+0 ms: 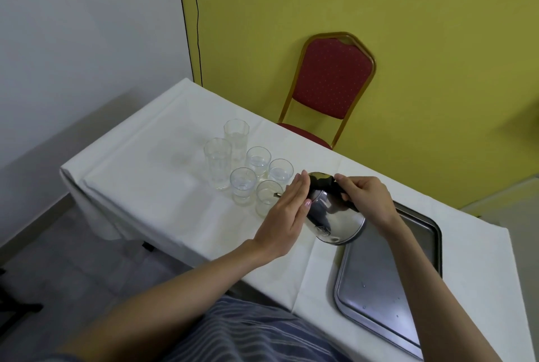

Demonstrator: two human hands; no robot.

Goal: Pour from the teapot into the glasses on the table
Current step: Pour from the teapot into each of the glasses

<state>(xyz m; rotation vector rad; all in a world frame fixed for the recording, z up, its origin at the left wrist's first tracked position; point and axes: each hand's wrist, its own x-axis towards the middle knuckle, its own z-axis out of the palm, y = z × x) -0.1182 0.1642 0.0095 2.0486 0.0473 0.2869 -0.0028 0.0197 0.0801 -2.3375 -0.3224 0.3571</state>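
Two hands hold the steel teapot point(332, 216) above the worktop point(163, 186). Fingers point(354, 186) of the right hand point(369, 201) are clamped around its black handle, while the left hand point(287, 210) lies flat against the lid side, fingers straight and together. The teapot is tipped steeply to the left, its thin spout reaching over the rim of the nearest short glass point(267, 197). Three more short glasses, point(243, 185), point(258, 160) and point(280, 172), hold a little clear liquid, with two tall glasses, point(218, 163) and point(236, 143), behind them. A metal tray point(388, 283) lies on the white cloth to the right, and a red chair point(329, 84) stands against the yellow wall.
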